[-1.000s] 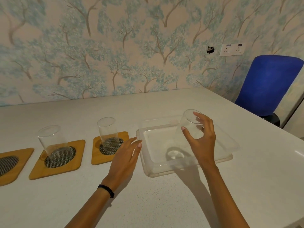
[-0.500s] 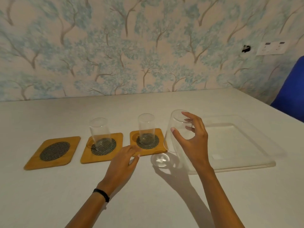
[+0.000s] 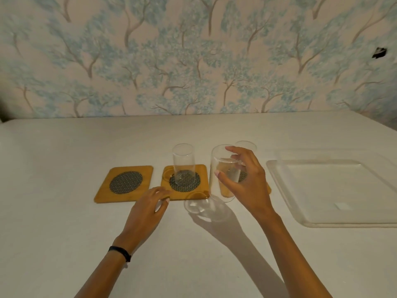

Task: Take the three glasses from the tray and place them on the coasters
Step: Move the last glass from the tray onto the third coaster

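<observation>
Since a second ago the right hand (image 3: 242, 181) has carried the third glass (image 3: 222, 175) off the tray (image 3: 322, 211), gripping it near the rim, aloft at frame centre. The tray, right of frame, now holds nothing. Two glasses occupy the middle and right coasters; the left coaster (image 3: 125, 182) stands vacant, evidently the destination. The left hand (image 3: 148, 206) rests open, flat on the table (image 3: 64, 211).

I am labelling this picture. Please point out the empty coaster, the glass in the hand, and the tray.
empty coaster (image 3: 125, 182): head view, on its dark mesh centre.
glass in the hand (image 3: 219, 190): head view, on its lower wall.
tray (image 3: 279, 186): head view, on its left rim.
</observation>
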Available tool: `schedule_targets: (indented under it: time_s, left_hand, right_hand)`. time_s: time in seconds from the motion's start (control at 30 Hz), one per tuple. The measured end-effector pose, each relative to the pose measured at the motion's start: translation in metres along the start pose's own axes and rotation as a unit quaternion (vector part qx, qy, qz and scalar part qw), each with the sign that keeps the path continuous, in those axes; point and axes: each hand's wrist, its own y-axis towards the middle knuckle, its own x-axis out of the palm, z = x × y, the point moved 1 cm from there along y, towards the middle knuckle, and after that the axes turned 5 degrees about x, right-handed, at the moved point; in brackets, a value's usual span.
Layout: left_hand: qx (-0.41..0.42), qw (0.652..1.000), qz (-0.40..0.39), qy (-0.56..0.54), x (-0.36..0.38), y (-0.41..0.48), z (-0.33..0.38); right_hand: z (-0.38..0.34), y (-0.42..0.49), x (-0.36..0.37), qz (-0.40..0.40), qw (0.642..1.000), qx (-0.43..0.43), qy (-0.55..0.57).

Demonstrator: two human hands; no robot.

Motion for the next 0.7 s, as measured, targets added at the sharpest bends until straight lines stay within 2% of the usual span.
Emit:
schedule_targets:
  time_s: [0.23, 0.5, 0.6, 0.7]
  left_hand:
    - [-0.020, 0.999, 0.019, 0.029, -0.033, -0.002, -0.061]
    - [-0.106, 0.989, 0.028, 0.104, -0.075, -0.001, -0.125]
    - [-0.131, 0.986, 0.016, 0.100, -0.079, -0.005, -0.133]
    - [-0.117, 0.987, -0.001, 0.106, -0.075, -0.005, -0.132]
  right_hand:
    - [-0.015, 0.001, 0.056, -0.059, 0.998, -0.002, -0.012]
    - [-0.031, 0.012, 0.129, -0.103, 0.995, -0.007, 0.014]
    - [-0.030, 0.018, 0.154, -0.118, 0.993, 0.003, 0.029]
    - [-0.027, 0.027, 0.180, -0.125, 0.991, 0.010, 0.036]
